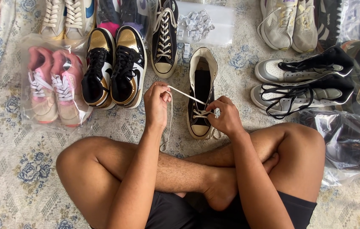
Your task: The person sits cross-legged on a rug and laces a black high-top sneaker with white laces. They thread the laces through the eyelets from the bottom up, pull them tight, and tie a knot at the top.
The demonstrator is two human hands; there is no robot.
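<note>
Lacing is the step in hand. A black canvas high-top shoe with a cream rubber toe (201, 95) lies on the pale flowered rug (14, 169), just in front of the person's crossed legs. The left hand (156, 104) pinches a flat cream shoelace (185, 95) and pulls it tight, up and away from the shoe. The right hand (224, 116) has its fingers curled and pinched at the low lace holes near the toe.

The next move, I think, needs the lace end poked into the next hole up, then pulled even.

Some things are hard to see. The right hand covers the holes it works on. The lace tip is hidden in the left fingers. A loose bit of lace hangs down by the left wrist. Shoes in clear plastic bags (349, 140) at the right are dark and cut off.
</note>
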